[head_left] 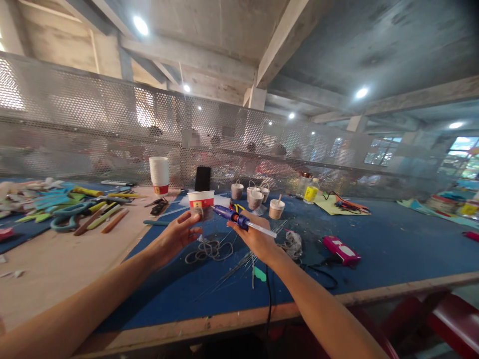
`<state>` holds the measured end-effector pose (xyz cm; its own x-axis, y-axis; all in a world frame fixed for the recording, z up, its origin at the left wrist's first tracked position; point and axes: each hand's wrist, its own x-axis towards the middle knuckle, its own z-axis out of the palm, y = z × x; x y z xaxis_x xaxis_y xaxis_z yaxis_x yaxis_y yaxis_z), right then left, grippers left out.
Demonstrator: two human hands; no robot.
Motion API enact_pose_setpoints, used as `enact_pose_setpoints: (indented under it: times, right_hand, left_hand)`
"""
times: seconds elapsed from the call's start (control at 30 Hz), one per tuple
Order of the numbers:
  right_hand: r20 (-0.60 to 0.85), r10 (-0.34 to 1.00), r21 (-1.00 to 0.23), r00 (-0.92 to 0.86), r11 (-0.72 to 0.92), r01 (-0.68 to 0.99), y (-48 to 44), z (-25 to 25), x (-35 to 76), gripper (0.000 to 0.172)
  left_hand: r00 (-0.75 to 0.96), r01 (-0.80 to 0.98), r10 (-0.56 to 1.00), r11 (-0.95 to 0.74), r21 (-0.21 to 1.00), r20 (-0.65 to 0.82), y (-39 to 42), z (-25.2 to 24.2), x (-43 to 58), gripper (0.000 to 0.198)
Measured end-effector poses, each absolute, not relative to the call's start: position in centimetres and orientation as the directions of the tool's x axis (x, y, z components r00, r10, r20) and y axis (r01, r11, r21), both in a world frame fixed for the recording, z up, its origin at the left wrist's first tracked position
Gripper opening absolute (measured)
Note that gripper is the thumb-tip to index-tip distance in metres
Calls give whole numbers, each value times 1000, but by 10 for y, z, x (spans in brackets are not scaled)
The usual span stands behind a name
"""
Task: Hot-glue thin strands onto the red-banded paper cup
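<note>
My left hand [181, 234] is closed around the lower part of a paper cup [201, 199] with a white rim and a red band, partly wrapped in grey cord below. In my right hand [258, 242] is a blue hot glue gun [232, 215], a clear glue stick [264, 229] jutting from its back end. The gun's nozzle points left, close to the cup's side; I cannot tell whether it touches. Beneath my hands, loose grey cord [209, 252] lies coiled on the blue tabletop [168, 294]. A tangled bundle of cord [294, 244] lies beside my right wrist.
Several cord-wrapped cups [255, 199] stand beyond my hands. A stack of paper cups [159, 174] and a dark phone [202, 178] stand behind. Scissors [69, 217] and tools lie left. Rightward are a bottle [311, 192] and a pink device [341, 250]. A cable [270, 294] crosses the front edge.
</note>
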<state>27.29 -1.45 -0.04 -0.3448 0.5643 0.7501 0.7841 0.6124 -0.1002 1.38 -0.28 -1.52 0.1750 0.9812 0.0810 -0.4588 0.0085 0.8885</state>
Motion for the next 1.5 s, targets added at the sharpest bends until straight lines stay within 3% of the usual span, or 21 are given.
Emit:
enact_pose_setpoints:
  times: [0.17,0.57,1.2,1.3,1.5]
  right_hand:
    - [750,564,-126,-346,636,762,-15,0,272,42]
    - [738,596,-143,-316,597,790,-17,3,275,43]
    - [739,595,-142,-317,597,790,-14,0,275,45]
    - [740,609,-198,-287,604,772,-11,-3,275,41]
    - [727,655,-456,-205,685,569,-5,-2,276,37]
  left_hand:
    - [191,-447,978,6,894,88,-5,-14,14,37]
    - [239,-519,966,40,854,101,-4,-14,13,24]
    - [325,-505,940,80,859,103,-2,-18,8,30]
    - [336,-513,934,77,855,118,-1,-18,7,30]
    - [337,-509,938,112,853,78,-2,-16,6,31]
